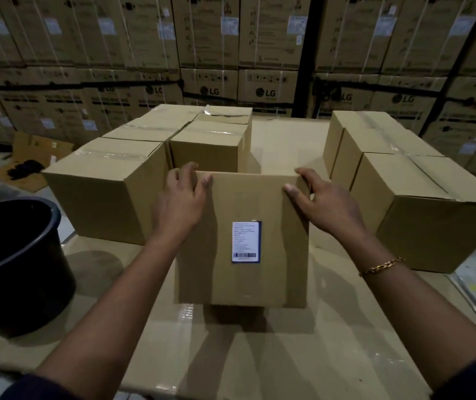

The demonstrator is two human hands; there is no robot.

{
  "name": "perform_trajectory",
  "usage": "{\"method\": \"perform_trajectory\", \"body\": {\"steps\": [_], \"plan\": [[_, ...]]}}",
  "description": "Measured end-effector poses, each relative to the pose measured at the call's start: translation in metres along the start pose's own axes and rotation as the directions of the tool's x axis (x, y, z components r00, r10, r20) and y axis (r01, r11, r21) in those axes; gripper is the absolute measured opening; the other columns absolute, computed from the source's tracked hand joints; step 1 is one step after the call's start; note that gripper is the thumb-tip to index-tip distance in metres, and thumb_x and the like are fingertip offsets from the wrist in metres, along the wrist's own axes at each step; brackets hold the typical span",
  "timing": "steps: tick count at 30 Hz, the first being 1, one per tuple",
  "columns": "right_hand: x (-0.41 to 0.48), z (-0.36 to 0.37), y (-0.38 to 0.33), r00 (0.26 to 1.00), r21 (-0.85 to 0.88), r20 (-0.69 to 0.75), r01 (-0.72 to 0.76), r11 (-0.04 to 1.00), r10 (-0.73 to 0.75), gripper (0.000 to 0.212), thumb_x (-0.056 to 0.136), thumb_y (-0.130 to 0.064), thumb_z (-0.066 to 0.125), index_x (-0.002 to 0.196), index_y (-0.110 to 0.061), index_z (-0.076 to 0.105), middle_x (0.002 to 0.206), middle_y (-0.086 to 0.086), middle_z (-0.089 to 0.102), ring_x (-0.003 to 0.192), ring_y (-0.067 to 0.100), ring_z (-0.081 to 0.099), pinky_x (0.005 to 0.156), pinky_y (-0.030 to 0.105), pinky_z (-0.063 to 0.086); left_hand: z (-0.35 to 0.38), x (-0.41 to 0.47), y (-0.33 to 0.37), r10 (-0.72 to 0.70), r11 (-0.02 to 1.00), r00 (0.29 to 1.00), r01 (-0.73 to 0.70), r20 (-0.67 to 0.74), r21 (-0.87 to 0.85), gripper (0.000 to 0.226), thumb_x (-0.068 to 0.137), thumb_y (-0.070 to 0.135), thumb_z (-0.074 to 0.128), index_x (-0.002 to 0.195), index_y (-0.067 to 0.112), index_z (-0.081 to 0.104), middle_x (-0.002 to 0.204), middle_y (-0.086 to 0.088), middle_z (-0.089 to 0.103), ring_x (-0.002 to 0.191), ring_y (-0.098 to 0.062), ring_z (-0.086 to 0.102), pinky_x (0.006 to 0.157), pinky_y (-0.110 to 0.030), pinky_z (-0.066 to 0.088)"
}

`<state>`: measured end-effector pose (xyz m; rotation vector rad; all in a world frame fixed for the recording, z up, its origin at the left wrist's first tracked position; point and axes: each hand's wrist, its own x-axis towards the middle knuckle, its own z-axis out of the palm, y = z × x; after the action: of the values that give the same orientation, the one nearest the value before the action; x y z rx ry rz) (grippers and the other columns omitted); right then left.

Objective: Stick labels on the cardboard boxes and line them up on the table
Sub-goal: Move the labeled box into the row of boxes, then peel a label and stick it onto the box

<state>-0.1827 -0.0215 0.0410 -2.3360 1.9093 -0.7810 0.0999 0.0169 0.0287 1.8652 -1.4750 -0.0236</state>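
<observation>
A plain cardboard box (262,203) is at the centre, tilted so its broad face looks up at me. A white label (246,241) with a blue edge and a barcode is stuck on that face. My left hand (181,201) grips the box's upper left corner, fingers curled over the far edge. The upper right corner is gripped the same way by my right hand (324,204), thumb on the near face. The box's lower edge hangs just above the table (332,350), casting a shadow.
Several sealed boxes (107,180) stand in a block at the left and more boxes (421,197) in a row at the right, with a gap between them behind the held box. A dark bucket (14,264) sits at the table's left edge. Stacked cartons (265,85) fill the background.
</observation>
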Motion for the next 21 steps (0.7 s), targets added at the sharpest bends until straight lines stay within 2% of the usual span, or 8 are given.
{"method": "perform_trajectory", "body": {"steps": [2,4,7,10,12,14,16,21], "plan": [[0.008,0.009,-0.010,1.000,-0.052,0.000,0.020,0.998,-0.020,0.063,0.095,-0.077,0.027,0.151,-0.047,0.027,0.128,0.001,0.066,0.108,0.031,0.064,0.077,0.042,0.056,0.016,0.013,-0.013,0.011,0.992,1.000,-0.014,-0.021,-0.125,0.052,0.102,0.062,0.029,0.148,0.038,0.036,0.159,0.000,0.027,0.134,-0.030,0.046,0.090,-0.039,0.043],[0.015,0.018,-0.015,1.000,-0.072,-0.005,0.006,0.997,-0.006,0.064,0.098,-0.074,0.024,0.155,-0.045,0.020,0.131,0.002,0.062,0.113,0.030,0.060,0.075,0.039,0.052,0.026,0.023,-0.022,0.066,0.987,0.996,-0.074,-0.060,-0.141,0.051,0.104,0.058,0.031,0.150,0.037,0.036,0.164,0.004,0.017,0.141,-0.027,0.039,0.096,-0.045,0.045],[0.028,0.026,-0.017,0.999,-0.063,-0.015,-0.042,0.997,0.041,0.066,0.100,-0.070,0.025,0.159,-0.042,0.016,0.146,0.005,0.049,0.127,0.029,0.049,0.088,0.044,0.052,0.033,0.041,-0.025,0.105,0.983,0.993,-0.111,-0.048,-0.144,0.053,0.105,0.053,0.032,0.156,0.037,0.027,0.165,0.008,0.013,0.144,-0.025,0.035,0.104,-0.054,0.043],[0.044,0.030,-0.026,0.992,-0.119,-0.123,-0.018,0.993,0.004,0.061,0.102,-0.058,0.039,0.157,-0.032,0.033,0.157,0.006,0.038,0.142,0.031,0.034,0.109,0.051,0.038,0.039,0.061,-0.032,0.125,0.981,0.992,-0.119,0.029,-0.155,0.058,0.105,0.055,0.030,0.158,0.041,0.013,0.164,0.008,0.013,0.145,-0.025,0.032,0.108,-0.057,0.039],[0.051,0.034,-0.040,0.972,-0.112,-0.184,0.125,0.986,-0.144,0.055,0.100,-0.046,0.051,0.151,-0.027,0.044,0.157,0.004,0.039,0.143,0.029,0.033,0.111,0.052,0.034,0.043,0.073,-0.037,0.141,0.978,0.988,-0.129,0.063,-0.161,0.060,0.104,0.058,0.028,0.159,0.043,0.008,0.164,0.009,0.012,0.146,-0.024,0.029,0.109,-0.056,0.037],[0.059,0.041,-0.060,0.950,-0.074,-0.118,0.281,0.957,-0.288,0.055,0.097,-0.043,0.054,0.150,-0.030,0.045,0.159,0.002,0.037,0.146,0.027,0.031,0.113,0.053,0.031,0.049,0.084,-0.038,0.150,0.974,0.986,-0.136,0.070,-0.179,0.061,0.104,0.058,0.027,0.159,0.042,0.007,0.163,0.008,0.013,0.144,-0.025,0.030,0.108,-0.056,0.039],[0.069,0.051,-0.080,0.933,-0.066,-0.013,0.358,0.931,-0.360,0.054,0.099,-0.044,0.049,0.151,-0.032,0.043,0.163,0.000,0.031,0.150,0.024,0.025,0.117,0.049,0.024,0.054,0.092,-0.038,0.151,0.975,0.986,-0.136,0.073,-0.177,0.062,0.104,0.058,0.027,0.159,0.041,0.005,0.164,0.008,0.012,0.144,-0.025,0.031,0.107,-0.058,0.039],[0.090,0.068,-0.097,0.930,-0.158,0.010,0.365,0.917,-0.368,0.042,0.101,-0.038,0.046,0.142,-0.033,0.057,0.158,0.000,0.044,0.146,0.023,0.035,0.112,0.045,0.029,0.063,0.111,-0.042,0.181,0.970,0.979,-0.163,0.092,-0.180,0.062,0.105,0.054,0.029,0.160,0.036,0.006,0.165,0.004,0.014,0.140,-0.026,0.037,0.100,-0.051,0.045]]}}
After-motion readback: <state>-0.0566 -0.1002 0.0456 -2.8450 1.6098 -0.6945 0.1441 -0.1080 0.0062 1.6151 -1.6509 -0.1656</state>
